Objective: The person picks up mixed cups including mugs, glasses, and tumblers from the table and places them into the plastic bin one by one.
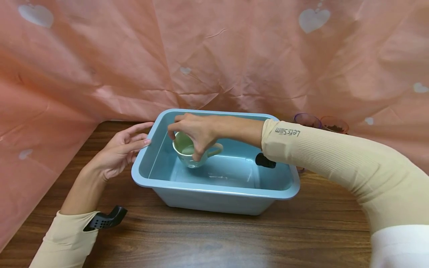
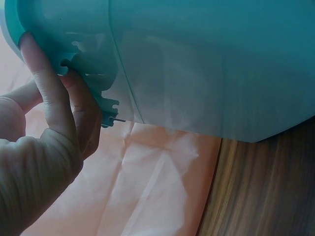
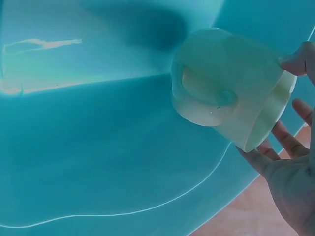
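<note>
A pale green mug (image 1: pixel 190 162) with a side handle is inside a light blue plastic basin (image 1: pixel 214 191). My right hand (image 1: pixel 197 132) reaches over the basin and grips the mug by its rim, thumb on one side and fingers on the other. In the right wrist view the mug (image 3: pixel 221 73) appears tipped, its handle facing the camera; whether it touches the basin floor I cannot tell. My left hand (image 1: pixel 122 149) holds the basin's left rim, thumb at the edge. The left wrist view shows fingers (image 2: pixel 49 93) under that rim, beside small moulded lugs.
The basin stands on a dark wooden table (image 1: pixel 207 238). A pink curtain (image 1: pixel 234 56) with white hearts hangs behind and to the left. Beyond the right sleeve are two clear cups, one with a purple rim (image 1: pixel 306 115) and one with an orange rim (image 1: pixel 335 123), partly hidden.
</note>
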### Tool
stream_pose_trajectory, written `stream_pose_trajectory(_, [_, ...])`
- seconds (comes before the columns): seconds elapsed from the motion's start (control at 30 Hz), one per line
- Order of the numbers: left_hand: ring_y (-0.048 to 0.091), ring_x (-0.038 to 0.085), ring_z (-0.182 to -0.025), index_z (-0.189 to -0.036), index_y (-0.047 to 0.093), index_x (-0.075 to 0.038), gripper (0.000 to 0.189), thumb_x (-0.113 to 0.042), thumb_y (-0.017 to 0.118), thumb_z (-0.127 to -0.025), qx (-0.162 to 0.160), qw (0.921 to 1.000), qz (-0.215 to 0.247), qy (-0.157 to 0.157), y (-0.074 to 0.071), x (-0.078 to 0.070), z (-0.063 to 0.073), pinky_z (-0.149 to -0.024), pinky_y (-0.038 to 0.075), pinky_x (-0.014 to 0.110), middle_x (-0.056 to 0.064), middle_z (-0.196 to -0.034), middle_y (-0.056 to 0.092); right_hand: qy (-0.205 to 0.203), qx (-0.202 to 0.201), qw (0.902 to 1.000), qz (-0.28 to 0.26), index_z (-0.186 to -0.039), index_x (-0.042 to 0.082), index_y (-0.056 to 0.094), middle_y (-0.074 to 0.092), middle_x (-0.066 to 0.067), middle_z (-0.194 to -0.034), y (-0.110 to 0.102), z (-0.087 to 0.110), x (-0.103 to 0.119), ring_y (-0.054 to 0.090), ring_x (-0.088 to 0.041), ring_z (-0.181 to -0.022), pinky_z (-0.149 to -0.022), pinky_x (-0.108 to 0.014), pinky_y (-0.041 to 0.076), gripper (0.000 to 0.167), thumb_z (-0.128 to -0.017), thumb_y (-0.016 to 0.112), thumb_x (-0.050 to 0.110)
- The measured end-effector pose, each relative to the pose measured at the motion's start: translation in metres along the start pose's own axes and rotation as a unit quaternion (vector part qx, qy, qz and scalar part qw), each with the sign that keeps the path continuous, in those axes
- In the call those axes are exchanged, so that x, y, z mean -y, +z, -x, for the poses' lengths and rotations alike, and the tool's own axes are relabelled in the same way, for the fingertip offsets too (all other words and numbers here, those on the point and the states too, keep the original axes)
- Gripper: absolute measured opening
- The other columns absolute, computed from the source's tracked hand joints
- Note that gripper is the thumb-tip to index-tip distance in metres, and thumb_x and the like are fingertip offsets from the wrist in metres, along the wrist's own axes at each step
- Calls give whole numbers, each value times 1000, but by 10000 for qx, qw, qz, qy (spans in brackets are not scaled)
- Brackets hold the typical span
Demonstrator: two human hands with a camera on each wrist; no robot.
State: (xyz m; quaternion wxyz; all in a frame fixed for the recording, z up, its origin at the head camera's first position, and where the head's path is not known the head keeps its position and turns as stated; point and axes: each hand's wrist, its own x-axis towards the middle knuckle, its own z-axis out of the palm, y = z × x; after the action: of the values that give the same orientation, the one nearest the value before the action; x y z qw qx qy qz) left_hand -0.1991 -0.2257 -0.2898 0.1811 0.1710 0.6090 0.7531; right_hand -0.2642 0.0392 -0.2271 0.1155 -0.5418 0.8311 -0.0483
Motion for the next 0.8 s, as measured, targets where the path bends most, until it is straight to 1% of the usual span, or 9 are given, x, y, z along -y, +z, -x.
stream_pose_trajectory(0.3, [70,14,-75,-155,34,-8,53,2,52,-106,24,10000,31,17,0,0,1,-61,63,28,8,-103,66,78,145,9999,-35,-134,17,57,50,-7,-129,4,-7,0,46,-25,-120,-87,-35,50,74,-68,91,28])
stream_pose_trajectory(0.53, [70,14,-74,-155,33,-8,54,2,52,-107,16,10000,11,16,1,1,2,-61,63,28,8,-103,66,74,252,9996,-105,-135,16,57,50,-8,-131,9,-8,-2,45,-26,-120,-88,-35,50,75,-70,91,28])
stream_pose_trajectory(0.8, [70,14,-76,-155,34,-8,53,2,54,-106,-15,9999,-98,28,4,-1,0,-61,62,28,8,-104,66,145,350,9991,-168,-139,15,55,51,-8,-135,11,-9,-3,46,-26,-121,-93,-37,48,78,-71,92,27])
